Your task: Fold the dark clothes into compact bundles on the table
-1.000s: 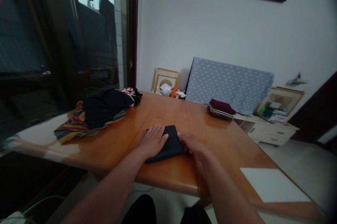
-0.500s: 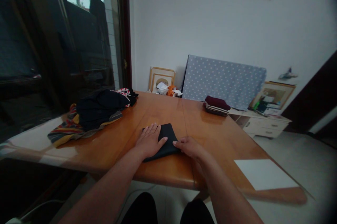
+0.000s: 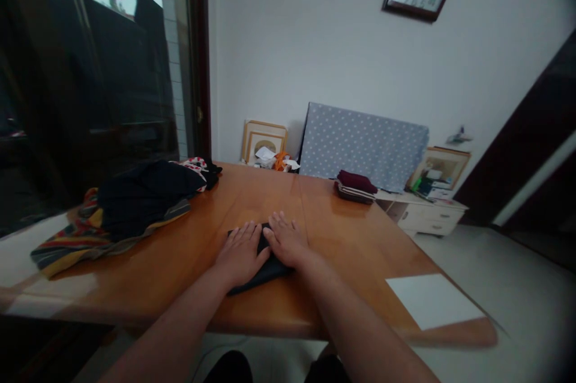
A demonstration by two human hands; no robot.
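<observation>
A dark folded piece of clothing [image 3: 263, 274] lies flat near the front edge of the wooden table [image 3: 355, 245]. My left hand [image 3: 243, 253] rests palm down on its left part, fingers stretched out. Beside it, my right hand [image 3: 285, 240] is spread flat over the right part, fingers pointing away from me. Between them the two hands cover much of the cloth, so its exact kind cannot be made out.
Loose clothes [image 3: 144, 200], navy and striped, lie heaped at the table's left. A folded stack [image 3: 355, 185] with maroon on top sits at the far right side. White paper [image 3: 434, 300] lies by the right corner. Behind are a low white cabinet [image 3: 429, 218] and a dotted grey cloth [image 3: 360, 143].
My right hand has gone from pinching the cloth's right edge to lying flat on top of it. My left hand stays on the cloth. The camera view has shifted somewhat.
</observation>
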